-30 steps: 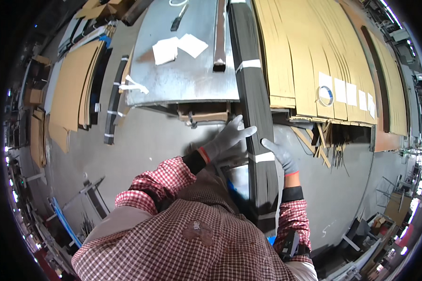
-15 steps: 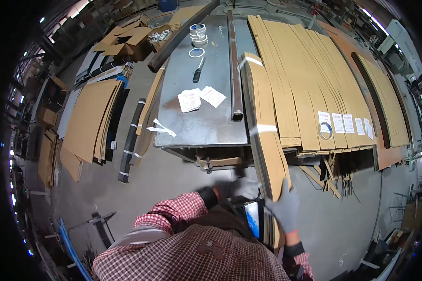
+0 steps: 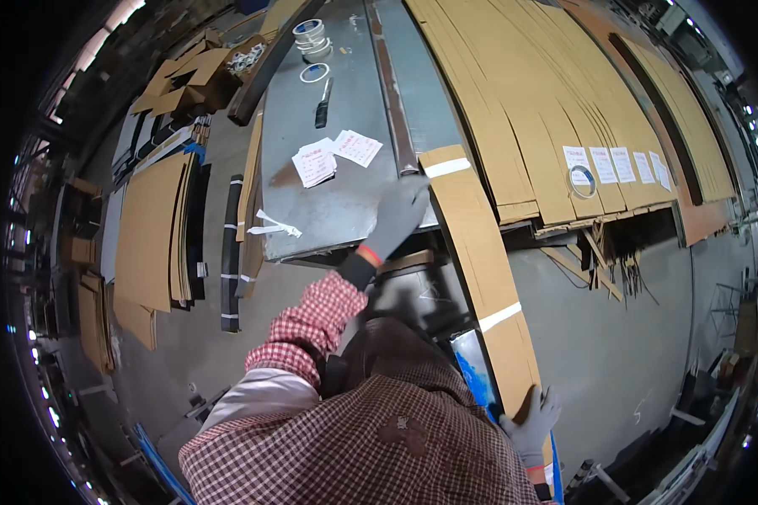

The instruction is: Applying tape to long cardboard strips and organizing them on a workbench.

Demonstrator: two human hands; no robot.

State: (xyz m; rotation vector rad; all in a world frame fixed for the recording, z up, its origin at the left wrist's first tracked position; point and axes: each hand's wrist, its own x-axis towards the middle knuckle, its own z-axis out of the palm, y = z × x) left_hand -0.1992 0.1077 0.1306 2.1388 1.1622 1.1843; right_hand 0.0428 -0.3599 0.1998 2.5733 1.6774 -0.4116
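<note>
- The grey metal worktop (image 3: 345,198) fills the upper middle of the view, with its front edge above the person's shoulder.
- Long brown cardboard strips (image 3: 556,109) lie side by side over the right part of the worktop and overhang its front edge.
- One long cardboard bundle (image 3: 480,269), bound with white tape bands, slopes from the worktop's front edge down toward the lower right.
- More flat cardboard sheets (image 3: 147,236) lie stacked on the floor at left.
- The left hand (image 3: 400,215), gloved in grey, lies flat with spread fingers against the bundle's upper end, at the worktop edge; its grip is open, pressing rather than clasping.
- The right hand (image 3: 532,421), also in a grey glove, holds the bundle's lower end, fingers curled over its edge in a closed grip.
- White paper slips (image 3: 335,156) lie on the worktop beyond the left hand.
- Tape rolls (image 3: 312,38) sit at the far end.
</note>
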